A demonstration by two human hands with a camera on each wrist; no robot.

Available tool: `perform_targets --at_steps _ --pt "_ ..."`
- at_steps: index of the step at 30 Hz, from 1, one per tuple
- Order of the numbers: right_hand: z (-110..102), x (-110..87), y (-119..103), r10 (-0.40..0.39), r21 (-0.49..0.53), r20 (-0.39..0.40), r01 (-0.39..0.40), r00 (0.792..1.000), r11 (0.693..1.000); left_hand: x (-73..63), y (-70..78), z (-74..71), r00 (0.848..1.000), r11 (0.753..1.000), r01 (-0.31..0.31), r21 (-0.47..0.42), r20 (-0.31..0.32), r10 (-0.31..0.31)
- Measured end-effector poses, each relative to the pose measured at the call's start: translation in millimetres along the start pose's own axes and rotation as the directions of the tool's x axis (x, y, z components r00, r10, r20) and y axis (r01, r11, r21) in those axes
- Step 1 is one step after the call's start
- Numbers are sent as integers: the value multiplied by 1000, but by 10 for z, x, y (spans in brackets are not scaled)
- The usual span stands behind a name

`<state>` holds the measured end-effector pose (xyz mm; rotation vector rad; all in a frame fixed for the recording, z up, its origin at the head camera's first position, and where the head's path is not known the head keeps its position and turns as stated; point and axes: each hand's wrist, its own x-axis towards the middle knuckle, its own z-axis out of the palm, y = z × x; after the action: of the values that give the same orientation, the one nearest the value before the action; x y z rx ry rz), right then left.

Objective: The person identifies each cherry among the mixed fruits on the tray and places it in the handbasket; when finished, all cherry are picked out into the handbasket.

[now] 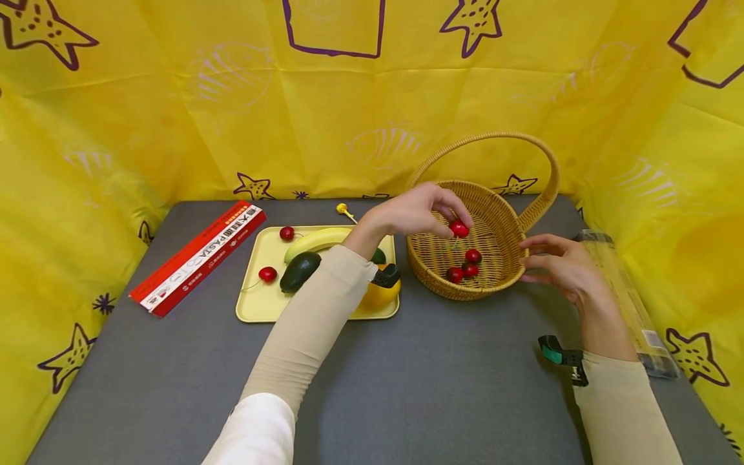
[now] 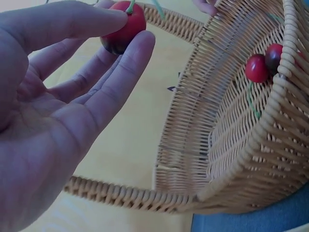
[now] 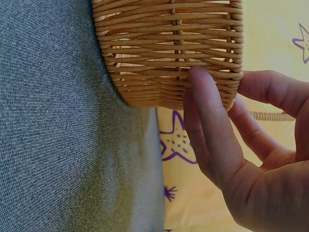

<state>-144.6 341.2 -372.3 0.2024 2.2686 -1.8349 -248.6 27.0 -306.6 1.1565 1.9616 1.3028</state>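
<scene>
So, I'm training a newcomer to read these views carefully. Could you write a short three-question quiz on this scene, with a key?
1. What is holding the round red cherry with a green stem over the round tan wicker basket?
2. True or false: the right hand touches the basket.
3. Where does the long red-and-white pasta box lie?
A) Inside the basket
B) On the cream rectangular tray
C) On the flat grey tabletop

Key:
1. The left hand.
2. True.
3. C.
</scene>
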Motion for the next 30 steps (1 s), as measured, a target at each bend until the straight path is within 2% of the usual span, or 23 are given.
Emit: perform_targets --at_steps 5,12,23,30 --pt "4 -9 -3 -1 -7 -6 1 1000 1000 134 -23 33 1000 1000 11 -10 9 -11" --pt "-2 -17 0 4 -1 -8 -4 1000 1000 298 -5 55 996 994 88 -69 31 -86" --pt "25 -6 -5 16 -42 -21 -17 1000 999 512 -60 99 992 991 126 -39 25 -125" --pt "30 -27 -31 7 -34 -26 -8 1000 999 602 -125 99 978 979 203 35 41 -204"
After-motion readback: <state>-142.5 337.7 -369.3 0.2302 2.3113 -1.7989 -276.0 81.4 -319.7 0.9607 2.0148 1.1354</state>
